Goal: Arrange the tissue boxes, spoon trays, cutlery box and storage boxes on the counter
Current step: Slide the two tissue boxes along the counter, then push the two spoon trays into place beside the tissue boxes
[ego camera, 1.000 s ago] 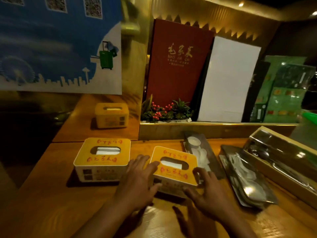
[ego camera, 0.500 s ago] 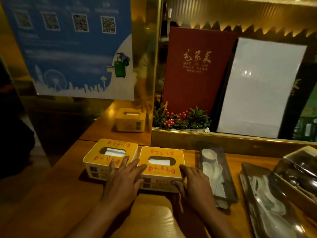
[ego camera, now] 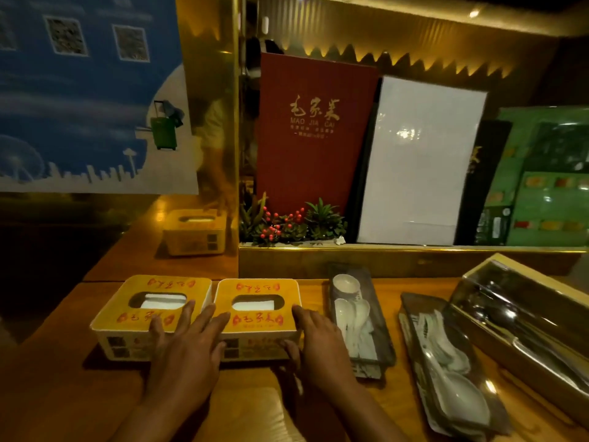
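Dim room, gold-trimmed wall. We see a wooden surface (ego camera: pixel 63 393) across the lower frame. Blue poster (ego camera: pixel 79 90) with QR codes upper left. Red menu (ego camera: pixel 312 132) at centre reads "MAO JIA CAI"; white board (ego camera: pixel 417 161) and green menu (ego camera: pixel 548 180) to its right, small plant (ego camera: pixel 287 221) below. Two yellow tissue boxes sit side by side, touching, lower centre: left tissue box (ego camera: pixel 140 317), right tissue box (ego camera: pixel 258 314), red characters on lids. Left hand (ego camera: pixel 188 349), grip spread, lies across both boxes' near edges. Right hand (ego camera: pixel 322 342), grip spread, presses the right box's right side. Two spoon trays (ego camera: pixel 360 317) (ego camera: pixel 446 362) lower right, then cutlery box (ego camera: pixel 522 317) far right.
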Available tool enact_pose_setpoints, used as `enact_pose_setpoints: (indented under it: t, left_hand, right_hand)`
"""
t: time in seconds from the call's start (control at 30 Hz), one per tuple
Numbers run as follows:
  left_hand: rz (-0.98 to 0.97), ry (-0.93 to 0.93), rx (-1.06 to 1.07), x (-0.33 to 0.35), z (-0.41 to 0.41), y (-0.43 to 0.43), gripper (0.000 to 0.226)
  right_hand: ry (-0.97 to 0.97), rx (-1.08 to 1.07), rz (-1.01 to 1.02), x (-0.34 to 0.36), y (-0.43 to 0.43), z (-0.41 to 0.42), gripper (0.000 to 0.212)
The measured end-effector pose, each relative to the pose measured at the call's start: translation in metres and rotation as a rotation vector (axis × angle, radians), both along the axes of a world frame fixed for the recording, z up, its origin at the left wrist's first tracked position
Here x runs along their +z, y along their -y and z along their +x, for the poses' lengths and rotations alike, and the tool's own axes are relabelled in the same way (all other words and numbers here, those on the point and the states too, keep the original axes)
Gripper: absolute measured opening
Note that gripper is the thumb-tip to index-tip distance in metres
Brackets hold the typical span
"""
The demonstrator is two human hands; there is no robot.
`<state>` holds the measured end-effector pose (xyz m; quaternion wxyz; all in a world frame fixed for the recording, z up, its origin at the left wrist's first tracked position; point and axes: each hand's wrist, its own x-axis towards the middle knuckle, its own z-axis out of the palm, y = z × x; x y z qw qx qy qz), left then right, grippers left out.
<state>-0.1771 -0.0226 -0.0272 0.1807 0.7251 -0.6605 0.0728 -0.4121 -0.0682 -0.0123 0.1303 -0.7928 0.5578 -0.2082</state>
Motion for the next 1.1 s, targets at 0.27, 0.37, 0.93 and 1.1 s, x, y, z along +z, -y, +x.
enact_pose_setpoints:
  t: [0.27,0.37,0.93,1.1]
  left_hand:
    - [-0.068,-0.079,-0.101,0.012,-0.033,-0.003,0.068]
    - [-0.093,-0.333,-0.32,0.025,-0.087,-0.016,0.06]
    - [0.103,-0.867,-0.18,0.009,-0.206,-0.033,0.056]
    - [0.058,-0.916,-0.046,0.006,-0.216,-0.045,0.057]
  right_hand:
    - [-0.131,-0.292,-0.045,0.003,-0.017,-0.072,0.095]
    - [-0.207,-0.292,0.12,-0.002,-0.02,-0.099,0.098]
    - [0.178,0.022,0.05,-0.019,-0.04,-0.112,0.057]
    - [0.15,0.111,0.144,-0.024,-0.032,-0.111,0.057]
